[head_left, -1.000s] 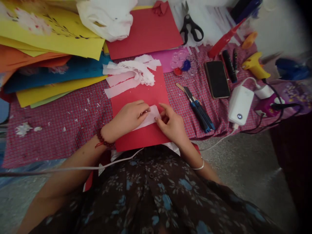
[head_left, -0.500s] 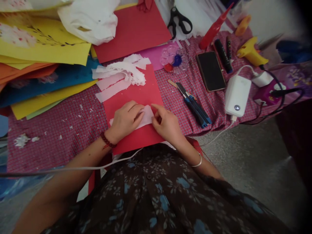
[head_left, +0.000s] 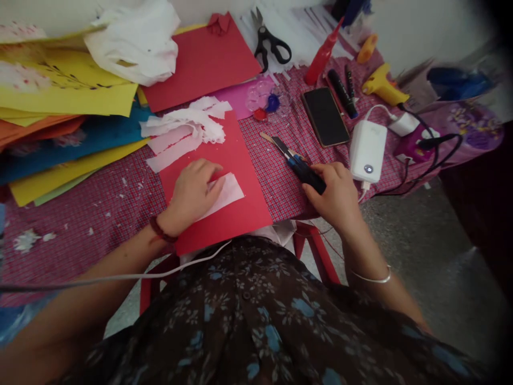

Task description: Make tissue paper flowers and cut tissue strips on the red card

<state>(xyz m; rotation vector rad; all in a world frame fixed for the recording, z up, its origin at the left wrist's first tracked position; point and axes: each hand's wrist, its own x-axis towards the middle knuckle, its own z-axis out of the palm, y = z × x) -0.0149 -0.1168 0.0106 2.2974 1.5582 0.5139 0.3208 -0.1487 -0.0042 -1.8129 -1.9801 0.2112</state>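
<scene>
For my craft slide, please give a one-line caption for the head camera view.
Left hand presses a white paper strip on red card; right hand grasps a utility knife.

A desk covered with a red checked cloth carried a stack of yellow, orange and blue paper sheets at the left, with a crumpled white plastic bag on top. Black-handled scissors lay at the far edge, near a red squeeze bottle. A black smartphone lay beside a white power bank, and a yellow glue gun lay behind them.
</scene>
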